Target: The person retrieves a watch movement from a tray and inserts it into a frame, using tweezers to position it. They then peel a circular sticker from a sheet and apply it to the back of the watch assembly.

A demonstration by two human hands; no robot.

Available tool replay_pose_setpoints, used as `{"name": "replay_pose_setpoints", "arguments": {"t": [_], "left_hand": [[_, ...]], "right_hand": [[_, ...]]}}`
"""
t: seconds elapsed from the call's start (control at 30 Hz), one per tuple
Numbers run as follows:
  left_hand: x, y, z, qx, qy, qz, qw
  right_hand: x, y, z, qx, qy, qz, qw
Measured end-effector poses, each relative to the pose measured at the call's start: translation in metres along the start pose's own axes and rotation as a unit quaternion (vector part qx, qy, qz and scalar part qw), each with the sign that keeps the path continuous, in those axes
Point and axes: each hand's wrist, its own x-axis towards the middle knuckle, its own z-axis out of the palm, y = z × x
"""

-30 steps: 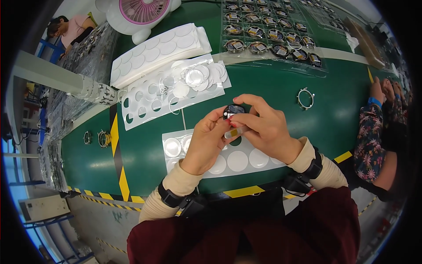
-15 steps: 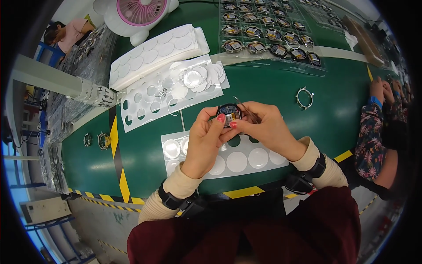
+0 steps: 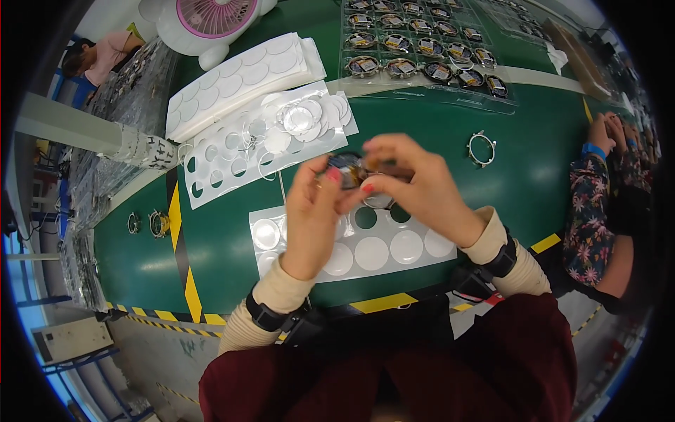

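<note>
My left hand grips a round watch module with a dark rim and an open face of electronics, thumb laid across it. At the module's right side is my right hand, its thumb and forefinger bent towards the rim and smeared by motion. A dark slim pair of tweezers lies in the right fingers, mostly hidden and blurred. Some brownish part shows by the right fingertips, too blurred to name. Below both hands lies a white sheet of round stickers, with some holes where green shows through.
Another sticker sheet with loose discs and a stack of sheets lie at the back left, near a fan. Trays of modules stand far back. Metal rings lie right and left. A co-worker's arm rests at right.
The module has tilted and shifted left in my left hand. My right fingers have lifted and spread at its rim, and the tweezers have turned. The whole view has shifted slightly.
</note>
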Motion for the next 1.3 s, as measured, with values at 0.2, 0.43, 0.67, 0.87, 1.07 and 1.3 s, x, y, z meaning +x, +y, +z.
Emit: {"name": "replay_pose_setpoints", "arguments": {"t": [0.2, 0.43, 0.67, 0.87, 1.07, 1.3], "left_hand": [[0.015, 0.020, -0.022, -0.105, 0.094, -0.026, 0.990], [0.013, 0.016, -0.031, 0.014, 0.038, -0.058, 0.997], [0.009, 0.015, -0.017, 0.015, -0.001, -0.119, 0.993], [0.007, 0.019, -0.017, 0.072, -0.089, -0.143, 0.983], [0.006, 0.021, -0.016, 0.069, -0.109, -0.139, 0.982], [0.005, 0.017, -0.014, -0.066, -0.088, -0.166, 0.980]], "right_hand": [[-0.004, -0.009, -0.024, -0.296, -0.099, -0.097, 0.945], [-0.009, -0.012, -0.020, -0.383, -0.185, -0.049, 0.904], [-0.006, -0.018, -0.020, -0.213, -0.068, -0.090, 0.971], [-0.005, -0.016, -0.020, -0.199, -0.068, -0.130, 0.969], [-0.006, -0.016, -0.020, -0.212, -0.066, -0.133, 0.966], [-0.007, -0.013, -0.018, -0.230, -0.076, -0.136, 0.961]]}}
